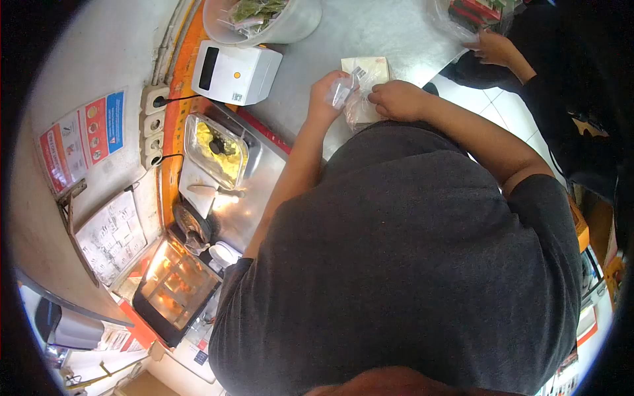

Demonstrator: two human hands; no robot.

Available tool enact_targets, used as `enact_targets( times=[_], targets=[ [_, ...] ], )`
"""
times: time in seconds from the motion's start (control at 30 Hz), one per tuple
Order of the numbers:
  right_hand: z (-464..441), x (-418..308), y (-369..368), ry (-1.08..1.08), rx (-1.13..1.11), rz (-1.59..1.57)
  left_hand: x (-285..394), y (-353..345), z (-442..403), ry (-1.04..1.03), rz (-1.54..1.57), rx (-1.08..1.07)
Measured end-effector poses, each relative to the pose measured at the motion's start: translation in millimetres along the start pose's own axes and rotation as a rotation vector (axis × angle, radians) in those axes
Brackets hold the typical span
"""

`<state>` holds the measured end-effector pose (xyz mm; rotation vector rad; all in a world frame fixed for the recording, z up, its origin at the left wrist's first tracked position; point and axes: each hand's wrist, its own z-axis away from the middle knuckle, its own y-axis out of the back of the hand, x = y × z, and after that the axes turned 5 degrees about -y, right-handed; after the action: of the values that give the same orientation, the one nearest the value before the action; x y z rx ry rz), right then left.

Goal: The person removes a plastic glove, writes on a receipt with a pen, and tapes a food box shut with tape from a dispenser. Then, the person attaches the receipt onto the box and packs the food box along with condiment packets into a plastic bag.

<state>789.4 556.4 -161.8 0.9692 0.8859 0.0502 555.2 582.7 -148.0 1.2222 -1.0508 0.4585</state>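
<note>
My left hand [322, 96] is closed around a small clear plastic packet [342, 91] with something whitish in it. Beside it, my right hand [401, 101] has its fingers bent in at the edge of a thin clear plastic bag [360, 109]. The fingertips look pinched on this bag, though its exact contents cannot be made out. Just beyond both hands a cream-coloured box [375, 66] rests on the metal counter [323, 56], partly covered by the bag and the packet.
A white device [254, 74] with a dark display and a white tub [307, 20] of leafy packets stand left. Nearer are a glass-lidded tray [231, 152] of yellow food and a lit glass cabinet [175, 280]. At right, another person's hand [495, 49] holds a bag.
</note>
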Motion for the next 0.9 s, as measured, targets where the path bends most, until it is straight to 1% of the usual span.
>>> enact_targets(
  times=[0.23, 0.3, 0.4, 0.53, 0.6, 0.63, 0.7, 0.73, 0.8, 0.83, 0.9],
  targets=[
    [11, -3, 6, 0.005, -0.064, -0.096, 2, -7, 6, 0.029, 0.01, 0.033],
    [13, -4, 7, 0.005, -0.072, -0.12, 0, -9, 7, 0.033, 0.06, 0.052],
    [14, -7, 7, 0.024, -0.136, -0.17, -2, -6, 4, 0.067, 0.074, 0.005],
    [15, -8, 8, 0.021, -0.125, -0.172, -3, -4, -1, 0.072, 0.06, -0.03],
    [19, -10, 13, -0.025, -0.073, -0.2, -6, -2, -5, 0.119, 0.356, -0.101],
    [19, -7, 19, -0.026, -0.073, -0.194, 5, 2, -8, 0.115, 0.359, -0.099],
    [16, -2, 32, -0.091, -0.099, -0.236, 29, 14, -13, -0.04, 0.283, -0.071],
    [16, -2, 43, -0.087, -0.101, -0.231, 37, 19, -16, -0.042, 0.282, -0.064],
    [19, -3, 63, -0.218, -0.022, -0.244, 47, 28, -21, 0.02, 0.677, 0.172],
    [17, -1, 67, -0.214, -0.023, -0.237, 40, 37, -22, 0.015, 0.678, 0.179],
    [9, 10, 76, -0.293, 0.156, -0.22, 16, 58, -26, -0.013, 0.726, 0.196]
  ],
)
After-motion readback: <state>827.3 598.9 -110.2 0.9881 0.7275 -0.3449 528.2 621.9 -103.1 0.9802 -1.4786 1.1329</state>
